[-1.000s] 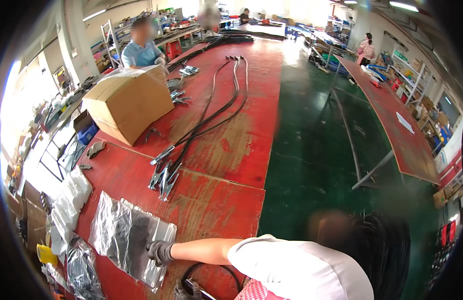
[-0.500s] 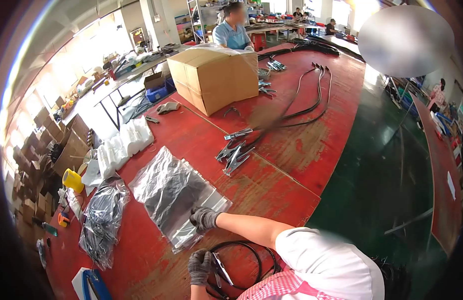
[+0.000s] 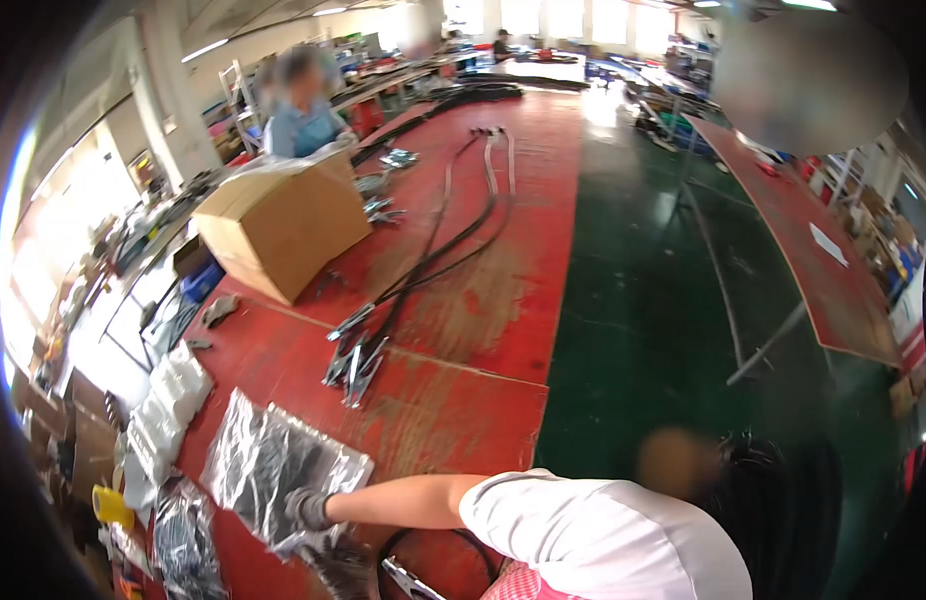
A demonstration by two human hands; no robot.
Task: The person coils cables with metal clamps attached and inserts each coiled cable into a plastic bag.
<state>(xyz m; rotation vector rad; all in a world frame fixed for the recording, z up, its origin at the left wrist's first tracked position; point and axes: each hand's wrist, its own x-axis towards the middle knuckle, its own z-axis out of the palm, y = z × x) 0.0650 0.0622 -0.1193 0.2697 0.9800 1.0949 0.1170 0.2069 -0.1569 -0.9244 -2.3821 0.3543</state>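
Note:
My right hand (image 3: 308, 510), in a grey glove, lies at the near edge of a stack of clear plastic bags (image 3: 268, 455). Its fingers are curled against the top bag and closed on the plastic, with the tips partly hidden. Just below is my left hand (image 3: 341, 568), gloved and a little blurred, its fingers stretched toward the bags' edge and nothing visible in them. Beside it, at the bottom edge, rests a coiled black cable (image 3: 448, 535) with a metal clamp (image 3: 408, 580), partly cut off by the frame.
Long black cables (image 3: 453, 235) with metal clamps (image 3: 353, 365) stretch along the red table (image 3: 463, 420). A cardboard box (image 3: 283, 220) stands on the left, with a person in blue (image 3: 301, 125) behind it. White rolls (image 3: 168, 410), bagged cables (image 3: 188, 545) and yellow tape (image 3: 113, 507) line the left side.
The view has swung right. My left hand has left the coiled cable's clamp and moved to the plastic bags, its fingers now stretched out. My right hand stays at the bags.

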